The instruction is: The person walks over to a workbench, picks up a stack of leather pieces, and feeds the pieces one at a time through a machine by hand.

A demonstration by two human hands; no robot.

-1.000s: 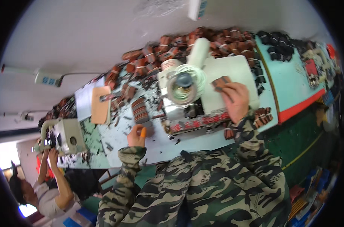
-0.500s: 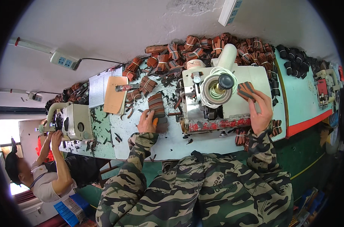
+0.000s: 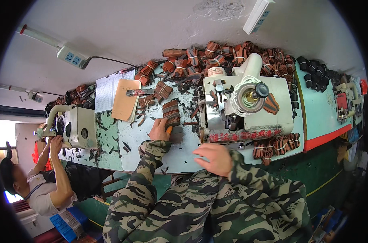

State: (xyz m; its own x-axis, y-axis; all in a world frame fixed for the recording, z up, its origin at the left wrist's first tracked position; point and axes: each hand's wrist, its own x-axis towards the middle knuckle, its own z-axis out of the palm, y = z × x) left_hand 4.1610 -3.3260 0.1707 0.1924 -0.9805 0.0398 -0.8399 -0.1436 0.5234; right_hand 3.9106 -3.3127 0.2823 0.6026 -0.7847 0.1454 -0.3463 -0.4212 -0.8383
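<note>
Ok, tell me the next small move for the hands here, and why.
Probably the left hand should lift one piece off the row of brown strips it rests on. The right hand hovers empty near the table's front edge, and the grey machine stands just right of the strips.

Our left hand reaches forward, fingers curled down. Our right hand hovers low, palm down, fingers loosely spread. Both sleeves are camouflage.

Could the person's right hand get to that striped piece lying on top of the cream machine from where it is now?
Probably yes. The right hand hovers empty at the table's near edge, and the striped piece lies uncovered on the machine top just beyond it, with nothing visibly between them.
</note>
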